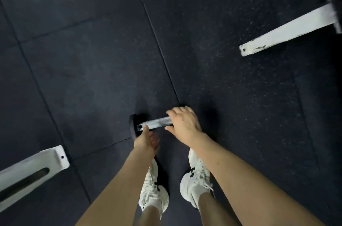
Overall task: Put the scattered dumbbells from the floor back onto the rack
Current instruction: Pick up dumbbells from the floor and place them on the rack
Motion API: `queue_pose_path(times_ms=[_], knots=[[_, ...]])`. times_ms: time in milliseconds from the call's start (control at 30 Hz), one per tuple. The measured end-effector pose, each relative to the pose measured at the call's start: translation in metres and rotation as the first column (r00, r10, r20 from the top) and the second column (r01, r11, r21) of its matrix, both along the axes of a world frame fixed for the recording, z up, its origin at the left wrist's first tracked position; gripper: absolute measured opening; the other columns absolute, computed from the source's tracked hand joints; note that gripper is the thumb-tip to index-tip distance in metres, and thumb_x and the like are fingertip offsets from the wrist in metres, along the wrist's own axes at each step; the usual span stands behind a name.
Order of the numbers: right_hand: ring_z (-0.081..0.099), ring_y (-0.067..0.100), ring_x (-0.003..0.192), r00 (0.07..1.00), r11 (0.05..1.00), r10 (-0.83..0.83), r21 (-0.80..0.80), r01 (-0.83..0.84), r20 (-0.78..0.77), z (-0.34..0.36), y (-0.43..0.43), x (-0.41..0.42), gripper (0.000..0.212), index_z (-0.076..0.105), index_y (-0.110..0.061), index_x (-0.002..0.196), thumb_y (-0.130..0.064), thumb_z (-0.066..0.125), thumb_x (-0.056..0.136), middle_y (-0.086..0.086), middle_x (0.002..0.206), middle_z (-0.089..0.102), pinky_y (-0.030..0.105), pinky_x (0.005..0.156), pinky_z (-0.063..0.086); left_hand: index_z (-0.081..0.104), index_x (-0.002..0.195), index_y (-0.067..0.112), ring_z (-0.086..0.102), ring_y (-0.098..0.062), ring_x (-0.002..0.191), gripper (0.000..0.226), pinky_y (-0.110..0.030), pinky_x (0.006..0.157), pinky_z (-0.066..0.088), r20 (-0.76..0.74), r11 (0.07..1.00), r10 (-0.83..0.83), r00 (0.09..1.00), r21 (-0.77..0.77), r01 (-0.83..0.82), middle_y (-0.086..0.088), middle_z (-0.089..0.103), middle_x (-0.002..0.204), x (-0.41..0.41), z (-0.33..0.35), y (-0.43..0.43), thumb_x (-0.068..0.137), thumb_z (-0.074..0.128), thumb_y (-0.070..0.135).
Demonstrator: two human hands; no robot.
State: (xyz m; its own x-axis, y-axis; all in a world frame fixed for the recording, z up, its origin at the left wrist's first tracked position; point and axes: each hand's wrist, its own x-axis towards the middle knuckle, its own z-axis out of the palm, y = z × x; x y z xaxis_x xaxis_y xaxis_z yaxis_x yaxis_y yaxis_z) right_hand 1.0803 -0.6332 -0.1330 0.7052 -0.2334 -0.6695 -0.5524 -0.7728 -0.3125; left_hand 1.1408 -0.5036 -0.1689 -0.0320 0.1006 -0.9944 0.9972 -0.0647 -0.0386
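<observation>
Bent low over a dark speckled rubber floor (92, 59), both arms reaching down in front of two white lace-up sneakers (194, 179). Directly under the hands: a dumbbell with a bright steel handle and black round end weights (157, 123), lying on the floor, long axis running left to right across the body, tilted slightly up toward the right. Right hand (185, 124) draped over the right half of the handle, fingers curled over the far side, thumb on the near side, not yet clenched tight by the look of it; right end weight hidden beneath it. Left hand (146, 140) just short of the handle's left end, fingertips touching the steel beside the left end weight, palm loose, grasping nothing. Right hand nearer and better set for the lift, judging from this. Beyond the right hand, far off to the upper right, a white painted metal foot (288, 29); another white metal foot (33, 168) left of the left hand. Rack shelves out of view.
</observation>
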Motion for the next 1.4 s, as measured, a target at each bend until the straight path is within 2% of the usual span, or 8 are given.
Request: queue_pose_path(times_ms=[67,133,300,467,667,933,1167,1400], knots=[[0.041,0.022,0.13,0.992,0.993,0.114,0.012,-0.113,-0.046,-0.038,-0.003,0.011,0.057,0.042,-0.016,0.138,-0.044,0.055,0.09,0.004,0.135,0.051,0.039,0.121,0.008,0.055,0.119,0.001,0.063,-0.023,0.108,0.062,-0.035,0.092,0.048,-0.005,1.0,0.01,1.0,0.001,-0.01,-0.006,0.064,0.116,-0.003,-0.037,0.001,0.091,0.041,0.056],[0.046,0.023,0.128,0.96,0.967,0.255,0.04,-0.252,-0.117,-0.069,-0.006,0.021,0.062,0.041,-0.017,0.138,-0.049,0.055,0.088,0.005,0.13,0.056,0.045,0.121,0.001,0.038,0.141,0.003,0.037,-0.028,0.139,0.073,-0.039,0.11,0.031,-0.004,0.996,0.083,0.997,-0.012,-0.083,-0.014,0.037,0.15,-0.005,-0.059,-0.005,0.091,0.038,0.057],[0.06,0.027,0.108,0.821,0.873,0.483,0.097,-0.477,-0.306,-0.098,-0.006,0.035,0.046,0.055,-0.018,0.123,-0.051,0.049,0.091,0.005,0.107,0.069,0.049,0.12,0.005,0.048,0.129,-0.001,0.055,-0.034,0.121,0.05,-0.042,0.089,0.049,0.084,0.917,0.386,0.919,0.07,-0.392,-0.019,0.055,0.134,-0.004,-0.082,-0.019,0.092,0.054,0.032],[0.063,0.025,0.104,0.841,0.906,0.413,0.07,-0.417,-0.35,-0.071,-0.003,0.033,0.035,0.064,-0.02,0.11,-0.046,0.048,0.094,0.003,0.1,0.071,0.043,0.118,0.012,0.052,0.12,-0.003,0.058,-0.035,0.116,0.039,-0.042,0.089,0.05,0.131,0.922,0.368,0.92,0.079,-0.38,-0.021,0.059,0.127,0.0,-0.05,-0.024,0.091,0.058,0.021],[0.058,0.025,0.103,0.953,0.979,0.2,0.004,-0.204,-0.227,0.052,-0.024,0.023,0.032,0.062,-0.017,0.112,-0.041,0.048,0.095,0.006,0.101,0.07,0.038,0.113,0.019,0.056,0.111,-0.002,0.062,-0.032,0.085,0.031,-0.048,0.091,0.05,0.154,0.976,0.212,0.965,0.026,-0.218,-0.019,0.062,0.101,0.021,0.063,-0.051,0.089,0.061,0.018],[0.062,0.025,0.085,0.989,0.978,-0.142,-0.152,0.145,0.03,0.305,-0.065,0.04,0.029,0.064,-0.018,0.103,-0.042,0.049,0.093,0.004,0.087,0.072,0.035,0.098,0.026,0.059,0.081,0.003,0.064,-0.03,0.085,0.017,-0.049,0.095,0.05,0.257,0.988,-0.106,0.961,-0.085,0.132,-0.014,0.064,0.085,0.081,0.326,-0.123,0.084,0.068,0.018],[0.064,0.027,0.082,0.823,0.812,-0.53,-0.159,0.562,0.205,0.498,-0.1,0.054,0.021,0.065,-0.02,0.083,-0.034,0.051,0.09,0.002,0.084,0.072,0.035,0.082,0.028,0.06,0.083,0.002,0.062,-0.025,0.071,0.019,-0.045,0.086,0.054,0.441,0.869,-0.348,0.827,-0.179,0.461,-0.011,0.062,0.078,0.115,0.533,-0.202,0.078,0.074,0.014],[0.062,0.027,0.083,0.618,0.632,-0.711,-0.079,0.771,0.337,0.582,-0.197,0.06,0.029,0.069,-0.018,0.089,-0.042,0.052,0.091,0.003,0.085,0.073,0.035,0.088,0.031,0.056,0.075,0.004,0.062,-0.031,0.076,0.025,-0.046,0.076,0.054,0.566,0.741,-0.479,0.67,-0.148,0.655,-0.016,0.063,0.088,0.13,0.616,-0.334,0.074,0.078,0.016]])
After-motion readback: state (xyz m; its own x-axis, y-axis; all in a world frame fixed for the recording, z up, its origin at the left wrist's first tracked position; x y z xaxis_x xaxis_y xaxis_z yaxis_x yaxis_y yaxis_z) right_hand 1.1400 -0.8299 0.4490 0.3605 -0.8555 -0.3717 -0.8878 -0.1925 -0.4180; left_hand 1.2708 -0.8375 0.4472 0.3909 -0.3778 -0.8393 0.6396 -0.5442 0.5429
